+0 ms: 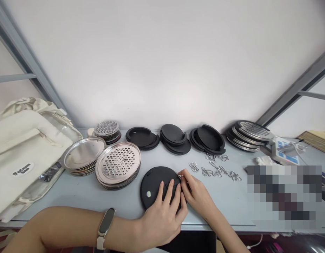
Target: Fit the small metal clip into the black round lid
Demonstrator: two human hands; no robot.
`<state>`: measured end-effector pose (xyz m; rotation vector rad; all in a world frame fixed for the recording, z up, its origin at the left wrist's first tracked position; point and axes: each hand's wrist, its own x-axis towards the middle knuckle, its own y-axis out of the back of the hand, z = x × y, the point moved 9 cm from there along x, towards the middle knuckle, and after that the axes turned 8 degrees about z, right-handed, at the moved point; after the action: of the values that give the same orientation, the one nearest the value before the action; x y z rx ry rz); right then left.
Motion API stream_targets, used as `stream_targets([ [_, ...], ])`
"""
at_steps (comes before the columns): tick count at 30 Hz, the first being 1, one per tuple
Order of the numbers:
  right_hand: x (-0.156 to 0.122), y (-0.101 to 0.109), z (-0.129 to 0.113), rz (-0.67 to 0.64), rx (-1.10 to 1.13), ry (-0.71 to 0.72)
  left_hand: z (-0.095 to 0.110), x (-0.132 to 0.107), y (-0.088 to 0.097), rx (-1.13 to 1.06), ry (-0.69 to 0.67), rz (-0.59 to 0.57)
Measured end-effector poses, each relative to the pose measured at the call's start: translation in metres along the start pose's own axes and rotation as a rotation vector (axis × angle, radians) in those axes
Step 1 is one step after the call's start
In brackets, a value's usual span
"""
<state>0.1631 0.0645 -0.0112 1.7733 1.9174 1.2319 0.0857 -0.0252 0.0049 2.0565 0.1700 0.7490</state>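
The bag at 9 o'clock bears an oval label in black letters, an F first, the rest too blurred to read. The pale sticker near 8 o'clock on the black disc is too small to read. The disc lies at the table's near edge. The left hand presses flat on it, 4 fingers spread towards 1 o'clock, gripping nothing. The right hand, its forearm from 5 o'clock, pinches a metal clip at the disc's 1-to-2 o'clock rim.
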Motion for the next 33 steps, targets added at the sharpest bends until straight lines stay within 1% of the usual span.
stream_targets([
  [15,0.0002,0.0001,-0.0016,0.003,-0.034,0.009,-0.0015,0.0005,-0.0003,-0.012,0.001,-0.003],
  [19,0.0001,0.0010,-0.0026,0.015,-0.049,0.014,-0.0013,0.0006,0.0006,-0.007,-0.001,0.009],
  [26,0.0006,0.0025,-0.0040,0.036,-0.059,0.029,-0.0005,0.0001,-0.0022,-0.023,0.008,-0.004],
  [33,0.0001,0.0024,-0.0029,0.041,-0.053,0.022,-0.0015,0.0007,0.0000,-0.010,0.004,0.006],
])
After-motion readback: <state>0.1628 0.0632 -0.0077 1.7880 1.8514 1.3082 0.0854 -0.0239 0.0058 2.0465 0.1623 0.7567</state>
